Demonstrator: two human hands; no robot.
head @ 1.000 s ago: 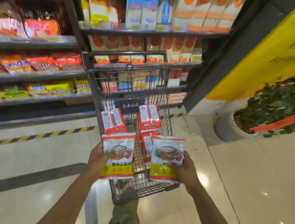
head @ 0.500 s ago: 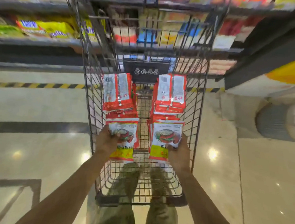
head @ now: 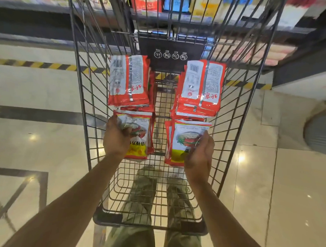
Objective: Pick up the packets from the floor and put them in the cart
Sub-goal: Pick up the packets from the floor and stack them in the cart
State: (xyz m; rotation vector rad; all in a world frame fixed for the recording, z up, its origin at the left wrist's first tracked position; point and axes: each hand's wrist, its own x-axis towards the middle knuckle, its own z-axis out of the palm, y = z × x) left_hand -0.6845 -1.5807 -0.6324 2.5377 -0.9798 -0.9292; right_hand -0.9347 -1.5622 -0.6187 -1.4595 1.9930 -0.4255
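Both of my hands reach down into the wire cart [head: 83,101]. My left hand [head: 116,140] holds a white, red and yellow packet [head: 139,137] by its left edge, thumb across its face, low over the cart's left pile. Just right of a second such packet [head: 185,141], which lies on a near right pile, is my right hand [head: 200,154]; its fingers are relaxed and only the tips touch the packet's right edge. Two stacks of red packets lie back-side up farther in, the left stack [head: 128,80] and the right stack [head: 203,86].
Shop shelves [head: 182,14] with goods stand just beyond the cart. A yellow-black floor stripe [head: 39,64] runs in front of them. A round grey planter [head: 320,134] sits at the right on the glossy tiled floor. My legs [head: 141,206] show through the cart's mesh bottom.
Both hands have carried their packets down from above the cart onto the near piles. My right hand has loosened its hold on its packet. The view has tilted downward.
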